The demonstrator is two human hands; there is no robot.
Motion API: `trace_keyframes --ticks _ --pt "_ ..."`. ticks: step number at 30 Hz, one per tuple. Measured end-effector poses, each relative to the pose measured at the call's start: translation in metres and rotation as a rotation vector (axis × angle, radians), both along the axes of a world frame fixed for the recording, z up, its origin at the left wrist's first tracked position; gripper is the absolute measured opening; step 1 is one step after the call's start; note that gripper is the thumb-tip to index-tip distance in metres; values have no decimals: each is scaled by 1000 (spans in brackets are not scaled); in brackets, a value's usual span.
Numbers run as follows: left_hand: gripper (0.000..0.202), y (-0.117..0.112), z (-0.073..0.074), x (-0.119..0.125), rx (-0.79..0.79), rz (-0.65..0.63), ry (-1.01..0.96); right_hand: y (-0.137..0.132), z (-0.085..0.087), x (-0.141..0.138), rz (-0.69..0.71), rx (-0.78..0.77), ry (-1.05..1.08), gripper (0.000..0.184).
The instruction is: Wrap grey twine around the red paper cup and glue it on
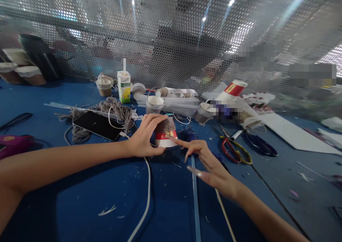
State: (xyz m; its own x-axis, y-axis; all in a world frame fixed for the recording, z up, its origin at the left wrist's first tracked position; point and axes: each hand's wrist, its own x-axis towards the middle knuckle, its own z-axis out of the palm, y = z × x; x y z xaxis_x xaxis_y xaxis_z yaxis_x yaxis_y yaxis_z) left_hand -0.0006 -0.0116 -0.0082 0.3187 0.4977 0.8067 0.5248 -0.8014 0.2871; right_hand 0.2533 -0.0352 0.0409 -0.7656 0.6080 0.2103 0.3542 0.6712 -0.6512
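Observation:
An upturned red-and-white paper cup [165, 133], partly wrapped in grey string, stands on the blue table [80, 185]. My left hand [144, 137] grips the cup's left side, thumb low and fingers curled over the top. My right hand [203, 160] is just to the cup's right with its fingers spread, the forefinger tip touching the cup's lower side. A thin clear strip [194, 185] lies on the table under my right hand.
A black phone [97, 125] rests on a tangle of grey cord [117, 110]. Behind it stand a milk carton [124, 87] and several paper cups [154, 104]. Red-and-yellow scissors [236, 151] lie to the right. A white cable [145, 199] runs toward me. Perforated metal mesh [171, 39] closes the back.

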Motion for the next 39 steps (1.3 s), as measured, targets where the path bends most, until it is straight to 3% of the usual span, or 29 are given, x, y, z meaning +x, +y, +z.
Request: trace_keyframes --ticks 6,10,16,24,33,36,39 --pt "82 0 0 -1 6 -33 -4 3 -4 -1 -13 -203 237 27" --pt "83 -1 0 -1 15 -55 -20 5 -4 -3 -31 -224 326 25" --pt "84 0 0 -2 -8 -65 7 2 -5 -3 -108 -135 349 17" --pt "80 -1 4 -1 27 -116 78 -1 -1 -5 -67 70 21 15" --pt "83 0 3 -1 -18 -98 110 4 -5 1 -83 237 73 12" --pt "83 0 3 -2 -15 -97 107 1 -4 -2 -26 283 1 8" --pt "83 1 2 -2 -9 -97 111 -5 -3 -9 -55 302 -112 8"
